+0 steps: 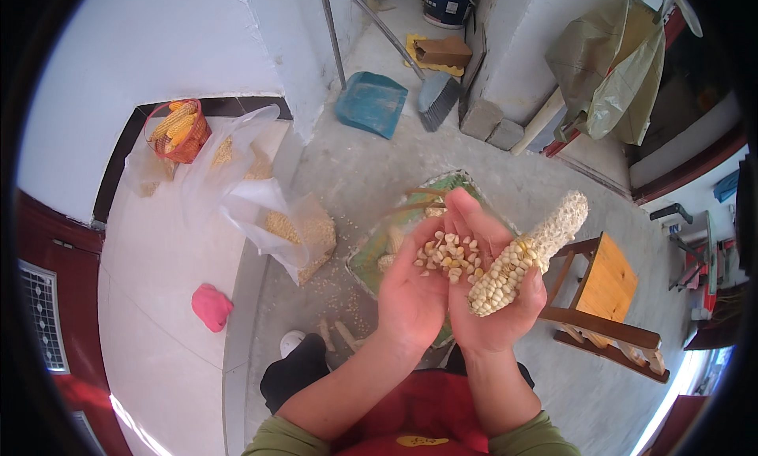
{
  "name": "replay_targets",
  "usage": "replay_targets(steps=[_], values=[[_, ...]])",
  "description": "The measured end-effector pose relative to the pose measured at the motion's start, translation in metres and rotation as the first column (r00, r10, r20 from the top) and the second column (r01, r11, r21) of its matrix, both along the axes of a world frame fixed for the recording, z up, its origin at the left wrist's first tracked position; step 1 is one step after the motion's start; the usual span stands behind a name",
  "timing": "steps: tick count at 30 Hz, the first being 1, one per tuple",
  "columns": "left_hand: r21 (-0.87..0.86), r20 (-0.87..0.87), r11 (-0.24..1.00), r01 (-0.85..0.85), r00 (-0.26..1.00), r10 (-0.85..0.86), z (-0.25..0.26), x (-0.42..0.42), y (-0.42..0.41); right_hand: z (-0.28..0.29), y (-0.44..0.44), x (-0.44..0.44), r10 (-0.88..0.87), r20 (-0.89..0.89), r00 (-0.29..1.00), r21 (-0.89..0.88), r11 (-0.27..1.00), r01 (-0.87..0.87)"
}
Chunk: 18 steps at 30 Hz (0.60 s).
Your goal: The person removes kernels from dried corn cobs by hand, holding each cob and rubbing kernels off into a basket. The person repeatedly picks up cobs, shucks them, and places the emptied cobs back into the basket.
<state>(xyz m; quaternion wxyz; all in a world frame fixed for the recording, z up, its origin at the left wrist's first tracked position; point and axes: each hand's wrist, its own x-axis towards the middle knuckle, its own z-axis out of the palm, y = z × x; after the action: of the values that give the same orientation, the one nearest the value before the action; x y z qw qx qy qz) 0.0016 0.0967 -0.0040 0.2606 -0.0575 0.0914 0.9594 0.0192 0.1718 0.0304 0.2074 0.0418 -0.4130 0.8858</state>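
Note:
Cupped palm up, my left hand (414, 284) and my right hand (500, 314) touch side by side at the centre. Loose pale corn kernels (450, 253) lie across the fingers and palms of both. A corn cob (521, 260) rests in my right hand under its thumb, its lower half still covered in kernels and its upper part stripped bare. Below the hands a green woven basket (367, 257) with cobs in it stands on the floor, largely hidden by them. Left of it, an open plastic bag (314, 234) holds many kernels.
Scattered kernels and bare cobs (345, 336) lie on the floor near my feet. A red basket of corn (183, 136), more plastic bags and a pink cloth (212, 307) are on the raised ledge at left. A wooden chair (607, 284) stands right; a blue dustpan (372, 103) and broom (438, 98) are ahead.

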Motion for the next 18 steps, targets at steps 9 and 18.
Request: replay_targets(steps=[9,18], values=[[0.008,0.025,1.000,-0.008,1.000,0.008,0.005,0.000,-0.001,-0.003,-0.004,0.005,0.026,-0.046,0.999,0.161,0.987,-0.019],[0.076,0.180,0.997,0.002,0.984,-0.015,-0.016,0.001,0.001,-0.001,0.004,0.002,-0.050,-0.133,0.990,-0.008,0.999,0.049]])
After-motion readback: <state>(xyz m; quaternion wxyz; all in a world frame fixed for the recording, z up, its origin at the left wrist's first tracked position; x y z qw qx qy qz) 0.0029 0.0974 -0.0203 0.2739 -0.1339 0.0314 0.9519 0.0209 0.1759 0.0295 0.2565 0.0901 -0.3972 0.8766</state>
